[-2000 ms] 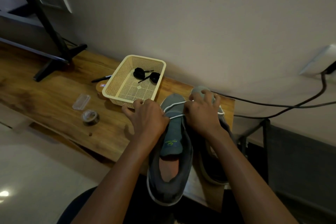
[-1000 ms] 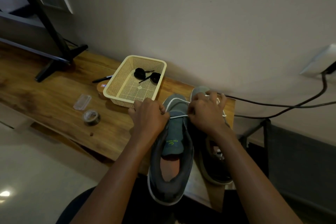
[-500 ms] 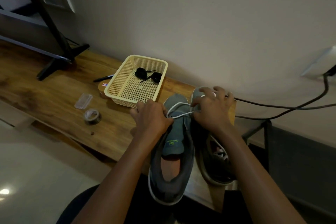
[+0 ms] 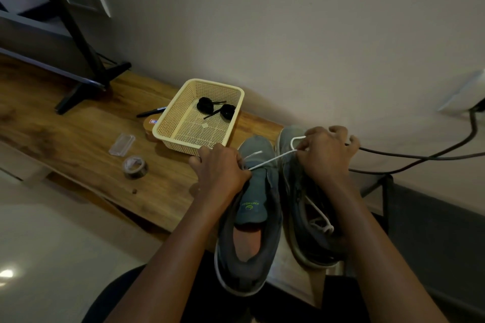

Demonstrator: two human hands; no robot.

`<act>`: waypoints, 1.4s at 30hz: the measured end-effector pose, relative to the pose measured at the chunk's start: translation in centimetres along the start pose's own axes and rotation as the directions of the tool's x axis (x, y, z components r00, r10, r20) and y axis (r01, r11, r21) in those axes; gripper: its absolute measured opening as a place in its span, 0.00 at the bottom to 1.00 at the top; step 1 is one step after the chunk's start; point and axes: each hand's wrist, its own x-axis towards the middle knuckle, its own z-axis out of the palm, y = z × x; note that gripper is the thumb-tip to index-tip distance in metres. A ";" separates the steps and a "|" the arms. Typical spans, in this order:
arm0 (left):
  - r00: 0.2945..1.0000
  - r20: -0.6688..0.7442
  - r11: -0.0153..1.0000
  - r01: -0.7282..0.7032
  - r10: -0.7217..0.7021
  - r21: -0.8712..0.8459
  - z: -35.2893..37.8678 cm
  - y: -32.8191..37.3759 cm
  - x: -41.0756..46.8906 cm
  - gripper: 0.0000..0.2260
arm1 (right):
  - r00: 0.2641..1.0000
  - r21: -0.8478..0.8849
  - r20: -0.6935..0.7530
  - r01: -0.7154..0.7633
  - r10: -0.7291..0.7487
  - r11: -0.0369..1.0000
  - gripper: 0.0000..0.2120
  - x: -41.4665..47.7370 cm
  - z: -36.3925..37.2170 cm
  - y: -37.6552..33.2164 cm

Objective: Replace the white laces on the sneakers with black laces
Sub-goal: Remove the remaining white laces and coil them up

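wooden table [image 4: 78,144]. head view: left hand [image 4: 220,174] and right hand [image 4: 325,158] each pinch the white lace [image 4: 273,160] taut; it looks nearly out of 1 sneaker [image 4: 250,208]. second sneaker [image 4: 298,217] under right hand laced white. 2 black laces [image 4: 210,107] in basket [image 4: 168,130] beyond left hand, unused.

Widest open run: bare table [image 4: 57,139] wood left of basket [image 4: 160,130]. Obstacles there: clear box [image 4: 122,145] & tape roll [image 4: 135,167] just left, pen [image 4: 151,112] by its left side, stand foot [image 4: 89,88] further left. Wall [image 4: 288,34] close behind basket. Right of basket: 2 sneakers [image 4: 252,217] side by side, white lace [image 4: 273,160] stretched across, cables [image 4: 420,156] beyond.
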 end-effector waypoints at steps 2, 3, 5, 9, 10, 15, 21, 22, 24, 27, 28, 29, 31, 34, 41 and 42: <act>1.000 -0.003 1.000 -0.001 0.001 0.011 0.0 0.0 0.0 0.05 | 0.997 -0.009 0.019 0.076 -0.075 0.997 0.11 -0.2 0.3 -0.5; 1.000 -0.005 1.000 -0.001 0.001 0.013 0.0 0.0 0.0 0.05 | 0.992 -0.012 0.030 0.124 -0.124 0.992 0.13 -0.3 0.5 -0.9; 1.000 -0.007 1.000 -0.001 0.001 0.014 0.0 0.0 0.0 0.06 | 0.978 -0.009 0.058 0.202 -0.201 0.979 0.14 -0.6 0.8 -1.5; 1.000 0.002 1.000 -0.003 0.003 0.021 0.0 0.0 0.0 0.06 | 0.961 -0.030 0.110 0.257 -0.252 0.966 0.10 -0.9 1.3 -2.1; 1.000 0.001 1.000 -0.003 0.003 0.015 0.0 -0.1 0.1 0.06 | 0.961 -0.032 0.112 0.259 -0.254 0.965 0.09 -0.9 1.4 -2.0; 1.000 -0.004 1.000 0.003 -0.003 0.010 0.1 -0.2 0.1 0.06 | 0.976 0.008 0.063 0.208 -0.208 0.978 0.08 -0.5 1.1 -1.5; 1.000 -0.011 1.000 0.008 -0.008 -0.014 0.1 -0.1 0.1 0.06 | 0.996 0.050 -0.086 -0.020 0.024 0.999 0.09 -0.3 0.7 -1.1; 1.000 -0.013 1.000 0.009 -0.009 -0.018 0.1 -0.1 0.1 0.06 | 0.994 0.042 -0.099 -0.033 0.037 0.999 0.10 -0.4 0.7 -1.4; 1.000 -0.013 1.000 0.007 -0.008 -0.012 0.1 -0.1 0.1 0.06 | 0.995 0.018 -0.103 0.005 -0.003 1.000 0.11 -0.6 0.9 -1.8; 1.000 -0.008 1.000 0.006 -0.006 -0.002 0.2 -0.1 0.1 0.06 | 0.982 -0.011 -0.004 0.189 -0.189 0.982 0.12 -0.8 1.3 -2.3; 1.000 -0.010 1.000 0.007 -0.007 -0.005 0.2 -0.1 0.1 0.06 | 0.973 -0.032 0.043 0.228 -0.226 0.973 0.11 -0.8 1.5 -2.3; 1.000 -0.011 1.000 0.007 -0.007 -0.005 0.2 -0.1 0.1 0.06 | 0.968 -0.051 0.076 0.242 -0.238 0.969 0.10 -0.9 1.6 -2.3; 1.000 -0.015 1.000 0.009 -0.009 0.001 0.1 -0.2 0.1 0.06 | 0.973 -0.066 0.069 0.223 -0.219 0.973 0.09 -0.9 1.4 -2.1; 1.000 -0.018 1.000 0.011 -0.011 -0.007 0.1 -0.3 0.1 0.06 | 0.987 -0.033 0.005 0.158 -0.158 0.987 0.10 -0.4 0.8 -1.3; 1.000 -0.017 1.000 0.007 -0.008 -0.006 0.2 -0.4 0.2 0.06 | 0.947 -0.114 0.143 0.304 -0.288 0.946 0.11 -0.9 2.2 -2.2; 1.000 -0.016 1.000 0.007 -0.008 -0.009 0.2 -0.4 0.2 0.06 | 0.957 -0.113 0.113 0.280 -0.268 0.953 0.11 -0.8 2.1 -2.0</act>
